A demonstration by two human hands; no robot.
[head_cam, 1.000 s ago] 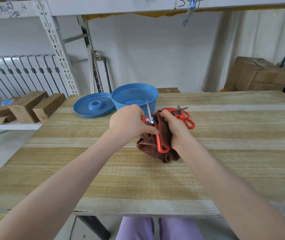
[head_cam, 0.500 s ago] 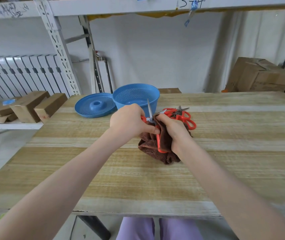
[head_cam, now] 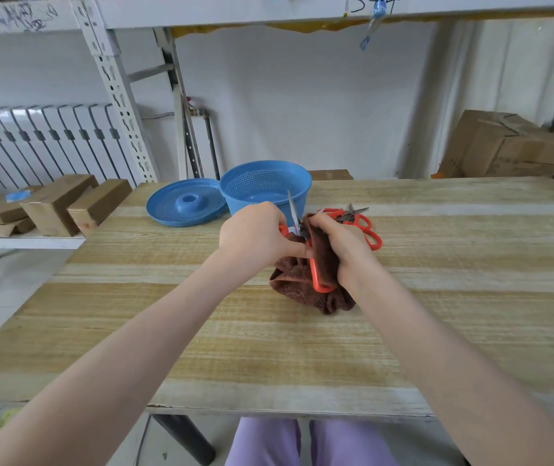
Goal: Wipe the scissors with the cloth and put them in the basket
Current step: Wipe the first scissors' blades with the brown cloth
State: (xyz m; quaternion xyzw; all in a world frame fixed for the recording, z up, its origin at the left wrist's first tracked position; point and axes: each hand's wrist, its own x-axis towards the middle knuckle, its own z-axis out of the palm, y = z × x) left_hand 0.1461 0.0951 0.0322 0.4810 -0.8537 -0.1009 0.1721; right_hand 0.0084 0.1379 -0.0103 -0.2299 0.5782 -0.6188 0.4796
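Observation:
My left hand (head_cam: pixel 255 235) grips a pair of scissors (head_cam: pixel 314 264) with orange handles; one blade points up in front of the blue basket (head_cam: pixel 265 190). My right hand (head_cam: pixel 339 240) clutches a brown cloth (head_cam: pixel 305 284) pressed against the scissors. The cloth's lower folds rest on the wooden table (head_cam: pixel 302 348). More orange-handled scissors (head_cam: pixel 361 225) lie on the table just right of the basket, partly hidden by my right hand.
A blue perforated lid (head_cam: pixel 186 203) lies left of the basket. Wooden blocks (head_cam: pixel 73 203) sit on a low shelf at the left. A cardboard box (head_cam: pixel 501 146) stands behind the table's far right corner. A metal shelf frame (head_cam: pixel 114 82) rises behind.
Both hands have stayed together over the cloth; the cloth and scissors have shifted only slightly between the hands.

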